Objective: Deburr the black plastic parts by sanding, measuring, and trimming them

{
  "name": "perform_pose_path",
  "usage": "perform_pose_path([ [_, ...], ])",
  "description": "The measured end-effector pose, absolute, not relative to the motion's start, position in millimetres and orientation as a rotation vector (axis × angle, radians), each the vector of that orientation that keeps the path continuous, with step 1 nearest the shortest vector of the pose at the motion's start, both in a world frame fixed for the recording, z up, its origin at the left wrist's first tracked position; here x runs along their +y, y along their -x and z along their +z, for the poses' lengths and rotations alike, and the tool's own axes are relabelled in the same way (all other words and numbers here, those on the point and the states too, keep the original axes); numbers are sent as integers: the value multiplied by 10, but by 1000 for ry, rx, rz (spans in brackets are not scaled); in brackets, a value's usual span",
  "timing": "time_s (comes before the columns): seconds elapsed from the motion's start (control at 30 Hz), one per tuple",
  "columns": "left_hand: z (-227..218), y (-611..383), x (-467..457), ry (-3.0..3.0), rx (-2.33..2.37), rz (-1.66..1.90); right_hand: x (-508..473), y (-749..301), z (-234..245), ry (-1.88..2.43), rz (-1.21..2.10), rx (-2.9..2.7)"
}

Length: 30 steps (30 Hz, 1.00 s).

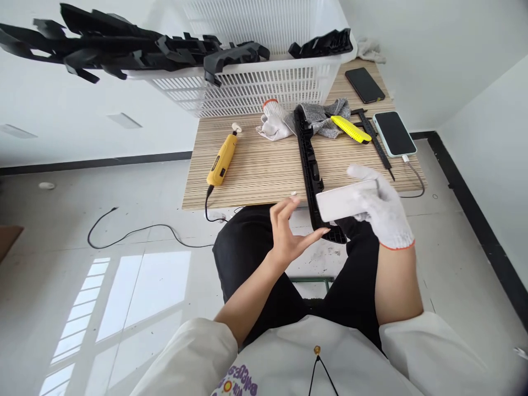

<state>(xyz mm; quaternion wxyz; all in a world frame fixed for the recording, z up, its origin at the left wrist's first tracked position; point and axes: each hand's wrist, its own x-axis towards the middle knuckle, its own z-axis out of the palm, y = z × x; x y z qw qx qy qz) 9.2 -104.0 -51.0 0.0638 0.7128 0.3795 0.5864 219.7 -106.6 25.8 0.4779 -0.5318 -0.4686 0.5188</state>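
My right hand (381, 206), in a white knitted glove with an orange cuff edge, grips a flat white rectangular piece (340, 202) about the size of a phone. Its kind is not clear. Bare and empty, my left hand (286, 231) is just left of that piece, thumb and fingers spread apart. A long black plastic trim part (309, 157) lies over the table's front edge, its lower end beyond the edge above my lap. The white piece covers some of it, and my left thumb tip overlaps its lower end; whether they touch, I cannot tell.
On the wooden table (256, 170) are a yellow rotary tool (223, 159), a white glove (274, 124), a grey cloth (325, 118), a yellow utility knife (350, 129), a caliper (375, 140), a charging phone (395, 133) and a black phone (365, 85). Behind, a white basket (247, 85) holds black parts.
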Motion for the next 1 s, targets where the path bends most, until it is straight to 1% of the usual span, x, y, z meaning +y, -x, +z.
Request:
perform_pose_path([
  [0.07, -561, -72, -1103, -2010, 1210, 1629, -1110, -2311, 223, 1298, 1300, -1044],
  [0.17, -636, -51, -1213, -1996, 1209, 1302, -1191, -2424, 121, 1357, 1403, -1014],
  [0.3, -665, -75, -1291, -2028, 1151, 952, -1221, -2426, 1, 1456, 1649, -1229],
  [0.37, -648, -92, -1289, -1981, 1117, 863, -1202, -2393, -21, 1499, 1567, -1289],
  [0.47, -620, -95, -1267, -1887, 1099, 846, -1188, -2350, -25, 1560, 1355, -1250],
  [0.6, -614, -68, -1255, -1790, 1059, 893, -1213, -2314, -35, 1511, 1302, -1321],
  [0.7, -625, -66, -1266, -1646, 1062, 902, -1218, -2286, -44, 1486, 1153, -1283],
  [0.77, -637, -84, -1278, -1507, 1024, 942, -1210, -2276, -38, 1459, 1190, -1268],
  [0.87, -647, -132, -1288, -1289, 889, 1021, -1198, -2284, -19, 1395, 1384, -1323],
  [0.9, -642, -148, -1288, -1211, 854, 1029, -1198, -2292, -15, 1397, 1370, -1322],
  [1.0, -600, -185, -1269, -965, 831, 981, -1207, -2325, -18, 1467, 1191, -1267],
])
